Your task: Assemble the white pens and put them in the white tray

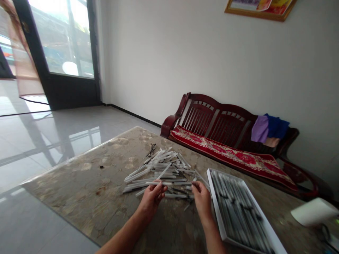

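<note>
Working from left to right, we first note a glazed door [71, 91] with a sheer curtain [23, 60] beside it, and a glossy tiled floor [53, 141] extending toward the table. The stone-patterned tabletop [66, 183] occupies the near foreground. On it, a pair of spectacles [150, 150] rests at the far edge of a loose heap of slim white tubes [164, 165], probably pens. We judge the heap to lie centrally so that both hands can reach it.

Our left hand [152, 199] is curled, its fingers apparently closed on one white tube. Our right hand [202, 201] is partly curled at the heap's near right edge; we cannot tell whether it grasps anything.

Immediately to the right, a shallow white tray [215, 201] holds tubes ranked in close rows, within easy reach of the right hand. Its rim stands just beside that hand. Beyond it are a dark wooden bench [203, 116], a red patterned cushion [225, 155] and folded cloth [270, 128]. A white object [314, 211] sits at the far right.
</note>
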